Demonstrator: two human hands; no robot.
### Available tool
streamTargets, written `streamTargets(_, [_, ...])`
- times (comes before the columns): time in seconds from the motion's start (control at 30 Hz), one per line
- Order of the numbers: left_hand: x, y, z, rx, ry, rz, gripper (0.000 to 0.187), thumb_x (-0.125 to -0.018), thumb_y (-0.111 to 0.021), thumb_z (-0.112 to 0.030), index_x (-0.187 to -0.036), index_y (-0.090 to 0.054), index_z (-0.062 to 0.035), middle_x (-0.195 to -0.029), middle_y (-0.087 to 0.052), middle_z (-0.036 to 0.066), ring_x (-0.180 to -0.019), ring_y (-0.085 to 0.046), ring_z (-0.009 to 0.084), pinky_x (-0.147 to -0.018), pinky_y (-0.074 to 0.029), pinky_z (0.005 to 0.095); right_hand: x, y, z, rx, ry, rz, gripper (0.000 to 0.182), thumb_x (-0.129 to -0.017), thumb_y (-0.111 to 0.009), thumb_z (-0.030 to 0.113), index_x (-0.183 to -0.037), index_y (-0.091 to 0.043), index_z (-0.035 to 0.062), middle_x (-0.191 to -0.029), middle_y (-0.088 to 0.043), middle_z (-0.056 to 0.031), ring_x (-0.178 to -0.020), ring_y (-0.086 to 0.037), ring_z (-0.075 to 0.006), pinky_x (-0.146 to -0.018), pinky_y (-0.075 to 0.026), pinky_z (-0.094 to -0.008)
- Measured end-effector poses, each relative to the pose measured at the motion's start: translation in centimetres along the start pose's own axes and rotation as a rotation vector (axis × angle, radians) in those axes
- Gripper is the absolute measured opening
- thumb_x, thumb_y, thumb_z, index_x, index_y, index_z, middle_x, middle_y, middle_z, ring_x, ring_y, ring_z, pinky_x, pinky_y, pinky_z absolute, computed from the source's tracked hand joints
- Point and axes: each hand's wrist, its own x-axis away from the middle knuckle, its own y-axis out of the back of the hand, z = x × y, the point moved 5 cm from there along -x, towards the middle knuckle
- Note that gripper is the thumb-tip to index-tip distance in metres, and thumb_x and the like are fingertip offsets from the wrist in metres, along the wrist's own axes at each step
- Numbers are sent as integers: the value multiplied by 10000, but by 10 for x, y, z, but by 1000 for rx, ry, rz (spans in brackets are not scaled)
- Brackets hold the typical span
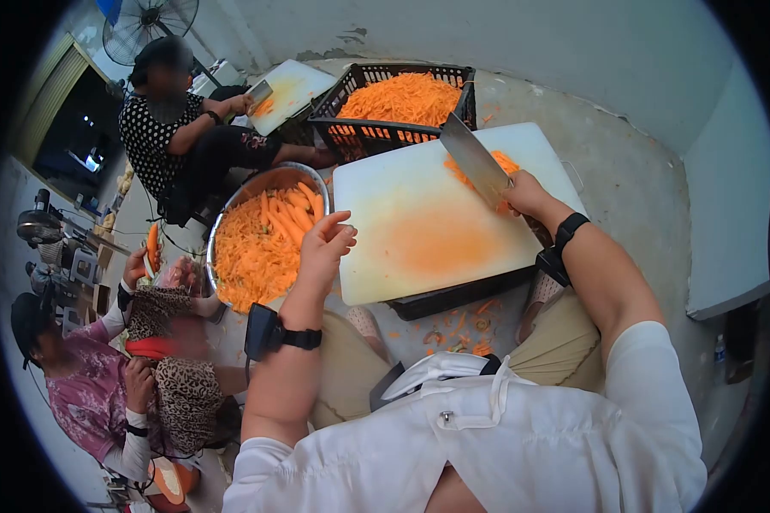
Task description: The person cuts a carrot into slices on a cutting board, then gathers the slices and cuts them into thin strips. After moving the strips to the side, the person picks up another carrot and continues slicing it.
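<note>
My right hand (527,195) grips the handle of a cleaver (476,162), its broad blade pointing up and to the left over a white cutting board (359,192). Shredded carrot (506,161) lies on the board, partly hidden by the blade. An orange stain marks the board's middle. My left hand (321,248) is raised by the board's left edge, fingers loosely bent and apart, holding nothing. Just left of it stands a large metal basin (269,178) with shredded carrot and several peeled whole carrots (293,214).
A black crate (375,130) of shredded carrot stands behind the board. A co-worker at upper left holds a cleaver (260,91) over another board (304,79). Another person at left holds a carrot (153,244). Carrot scraps (462,329) litter the floor by my feet.
</note>
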Motion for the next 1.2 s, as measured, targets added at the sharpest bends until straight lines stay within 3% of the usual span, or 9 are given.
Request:
streamTargets(0.03, [-1,0,0,-13,-6,-23,326,-862,-596,-147,-1165,-546,-37,-909,-611,32,-772,-569,91,-667,-455,206,-3,-7,1,-4,-3,0,136,-768,-558,45,-853,-597,-54,-588,-566,-93,-438,-532,-154,-408,-439,-294])
streamTargets(0.1, [-2,0,-1,-13,-10,-26,324,-861,-596,-147,-1162,-548,-37,-914,-609,33,-774,-567,92,-667,-454,207,3,-20,26,27,113,-114,290,-668,-570,92,-919,-598,-49,-791,-640,-208,-731,-649,-307,-637,-499,-387])
streamTargets(0.2, [-5,-1,0,-20,-22,-25,316,-861,-593,-145,-1155,-554,-36,-920,-607,33,-774,-566,95,-667,-453,208,36,-39,76,314,211,-156,232,-703,-541,106,-889,-596,-21,-854,-631,-225,-828,-636,-318,-707,-483,-410])
streamTargets(0.33, [-1,-2,0,-50,-7,-46,306,-861,-590,-138,-1146,-560,-32,-921,-606,33,-764,-564,96,-665,-452,210,56,-79,90,484,274,-94,175,-732,-538,115,-865,-596,17,-807,-632,-183,-793,-626,-312,-676,-468,-413])
streamTargets(0.4, [0,0,2,-38,-21,-64,299,-851,-601,-134,-1130,-569,-33,-885,-602,13,-748,-563,92,-651,-441,210,66,-103,94,761,537,-45,164,-774,-530,131,-884,-612,41,-849,-633,-137,-859,-592,-281,-680,-443,-399])
streamTargets(0.5, [4,4,4,-30,-23,-93,291,-840,-612,-128,-1115,-578,-38,-848,-598,-8,-732,-563,89,-635,-430,210,77,-121,87,914,619,-33,183,-814,-500,148,-913,-620,53,-912,-628,-98,-940,-547,-249,-702,-423,-379])
streamTargets(0.87, [7,0,12,-189,39,3,290,-834,-623,-150,-1104,-590,-49,-855,-608,1,-743,-565,81,-635,-433,200,80,-93,84,702,485,64,302,-776,-598,273,-975,-625,48,-1037,-588,-123,-1007,-515,-281,-829,-448,-389])
streamTargets(1.07, [9,-13,27,-565,-80,119,306,-790,-650,-182,-1036,-622,-2,-848,-635,81,-708,-596,169,-686,-485,275,93,-63,79,557,498,-48,409,-743,-619,308,-1048,-597,37,-1000,-600,-152,-995,-522,-319,-833,-453,-409])
streamTargets(1.2, [8,-22,30,-740,-182,105,288,-778,-655,-174,-1024,-632,-25,-928,-620,94,-825,-588,191,-753,-481,298,95,-43,64,427,376,-72,493,-727,-622,307,-1112,-565,5,-1042,-605,-184,-1019,-525,-351,-866,-440,-406])
